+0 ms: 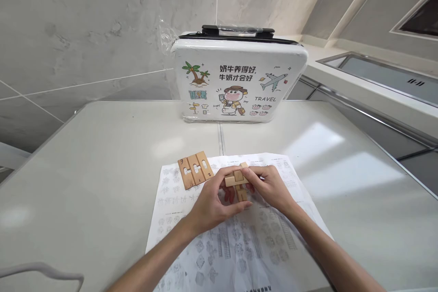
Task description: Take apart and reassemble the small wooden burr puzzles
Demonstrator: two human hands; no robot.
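Note:
Between my two hands I hold several wooden puzzle pieces (241,194) fitted crosswise into one another. My left hand (214,200) grips them from the left, its thumb at the lower end and its fingers curled behind. From the right, my right hand (270,185) pinches them, thumb on top near the upper end. Parts of the pieces are hidden by my fingers. Left of my left hand, flat wooden pieces with cut-out slots and handwritten numbers (195,169) lie side by side on the printed sheet (201,242), partly over its upper left edge.
A white case (239,59) with cartoon prints, wrapped in clear plastic, stands at the back of the white table (92,182). Behind it rises a grey marbled wall (85,23). A grey cable (44,269) lies at the front left, and a counter (376,86) runs along the right.

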